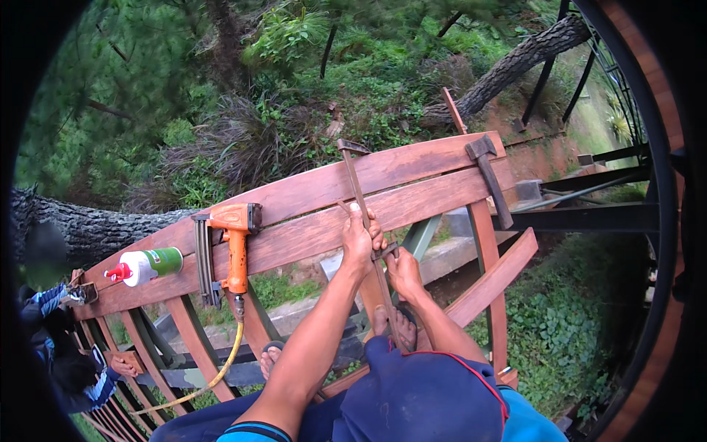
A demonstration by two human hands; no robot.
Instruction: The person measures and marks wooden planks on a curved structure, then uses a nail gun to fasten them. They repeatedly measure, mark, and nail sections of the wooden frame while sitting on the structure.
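Observation:
A long rusty bar clamp (354, 173) lies across two reddish-brown planks (434, 193), its fixed jaw at the far plank's outer edge. My left hand (359, 241) is wrapped round the bar over the near plank. A thin stick-like piece shows by its thumb; I cannot tell whether the hand holds it. My right hand (403, 274) is closed at the clamp's sliding jaw (384, 251), just beyond the near plank's edge. The fingers hide exactly which part of the jaw it grips. The bar's lower end runs back toward my body, between my feet.
An orange nail gun (236, 243) with a yellow hose (234, 352) rests on the planks, left. Beside it lies a white-green bottle (153, 266) with a red cap. A hatchet (489, 173) lies right. Another person (74, 361) works far left. Gaps separate the slats (193, 333) underfoot.

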